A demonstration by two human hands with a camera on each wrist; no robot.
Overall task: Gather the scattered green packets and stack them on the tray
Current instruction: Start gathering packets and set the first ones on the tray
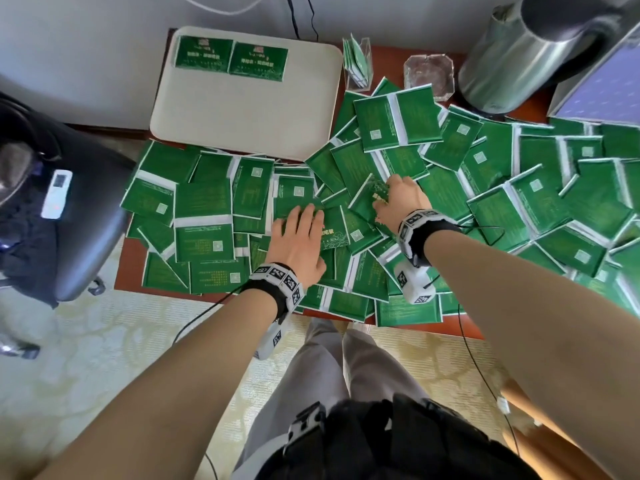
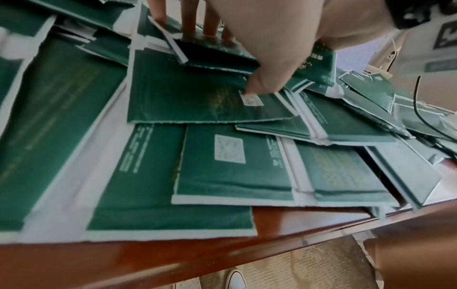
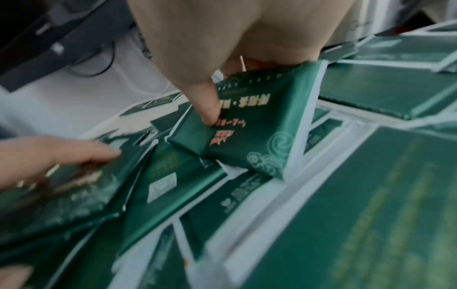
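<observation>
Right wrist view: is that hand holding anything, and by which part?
Yes. The right hand pinches one green packet at its upper end, thumb on the printed face, fingers behind, tilting it up off the pile.

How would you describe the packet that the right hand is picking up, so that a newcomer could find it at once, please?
Start at the white tray, then drop to the green packets heaped on the table in front of it. Near the heap's middle, the right hand pinches one packet. Unlike its flat neighbours, it is tilted up, showing its red-lettered front.

head overhead, wrists low, shared packets [image 1: 204,237]
</observation>
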